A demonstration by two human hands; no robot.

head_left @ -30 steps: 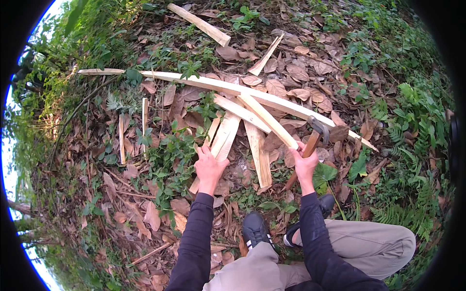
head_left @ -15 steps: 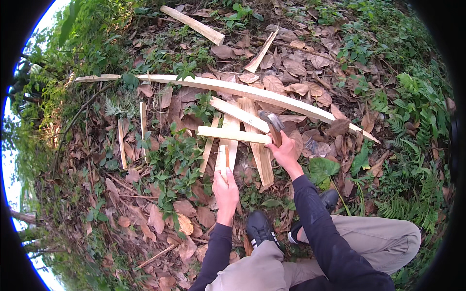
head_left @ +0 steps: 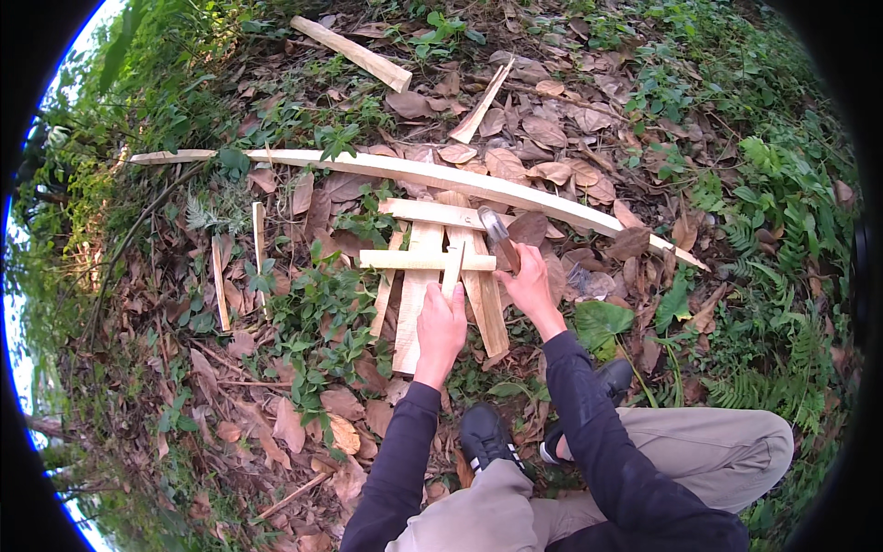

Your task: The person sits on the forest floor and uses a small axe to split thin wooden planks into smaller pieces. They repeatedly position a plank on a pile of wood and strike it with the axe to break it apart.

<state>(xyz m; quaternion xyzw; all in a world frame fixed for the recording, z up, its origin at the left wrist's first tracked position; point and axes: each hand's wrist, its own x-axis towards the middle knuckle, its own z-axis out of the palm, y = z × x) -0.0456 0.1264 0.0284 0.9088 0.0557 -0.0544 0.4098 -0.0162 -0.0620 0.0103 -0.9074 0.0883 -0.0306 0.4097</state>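
My left hand (head_left: 441, 333) is closed on a short wooden stick (head_left: 453, 269), which points away from me over a pale wooden strip (head_left: 388, 260). That strip lies crosswise over longer boards. My right hand (head_left: 531, 285) grips a hammer (head_left: 504, 241) by its brown handle, its metal head tilted up and left. The strip's right end reaches the fingers of that hand; whether they pinch it I cannot tell. Beneath are a wide board (head_left: 416, 317) and a slanting board (head_left: 487, 317). A second crosspiece (head_left: 432, 212) lies beyond, close to the hammer head.
A long curved pole (head_left: 478, 184) spans the ground beyond the boards. Farther off lie a thick wooden piece (head_left: 354, 53) and a split one (head_left: 483, 106). Two thin sticks (head_left: 221, 285) rest at left among leaves and plants. My shoes (head_left: 487, 434) are close to the boards.
My left hand has moved away from me and slightly right, bringing the stick over the crosswise strip. The farther crosspiece now lies straighter across. My right hand still holds the hammer.
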